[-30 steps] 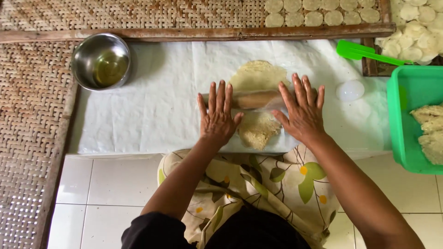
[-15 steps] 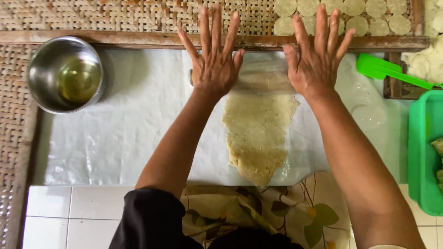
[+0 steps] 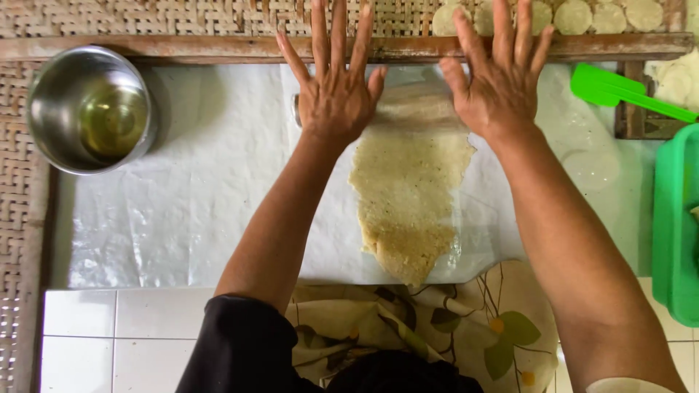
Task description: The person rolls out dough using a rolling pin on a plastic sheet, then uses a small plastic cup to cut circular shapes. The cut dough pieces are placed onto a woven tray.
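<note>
While both palms press flat on the pin (image 3: 411,109), the dough (image 3: 408,196) lies stretched toward the person in a long, thin sheet under clear film, on the white sheet (image 3: 189,211). Left hand (image 3: 336,94) and right hand (image 3: 499,87) are spread, fingers extended; neither grips anything, and each only bears down on one end of the pin.

Risks, as judged from this position:
- The pin sits at the far end of the white sheet, close to the wooden rail (image 3: 182,47). Further travel could run it against the rail.
- The dough edges look ragged and thin. Uneven pressure between the hands could tear the sheet or skew it sideways.
- The near tip of the dough reaches the sheet's front edge, near the patterned cloth (image 3: 466,320). Further spreading could carry it off the sheet.

Count:
- Hands: two.
- Pin: one.
- Dough sheet: one.
- Steel bowl (image 3: 89,109) holding liquid: one.
- Green spatula (image 3: 619,91): one.
- Green tub (image 3: 673,233): one, partly out of view.
- Round discs (image 3: 575,14) on the mat beyond: several, cut off by the frame.
</note>
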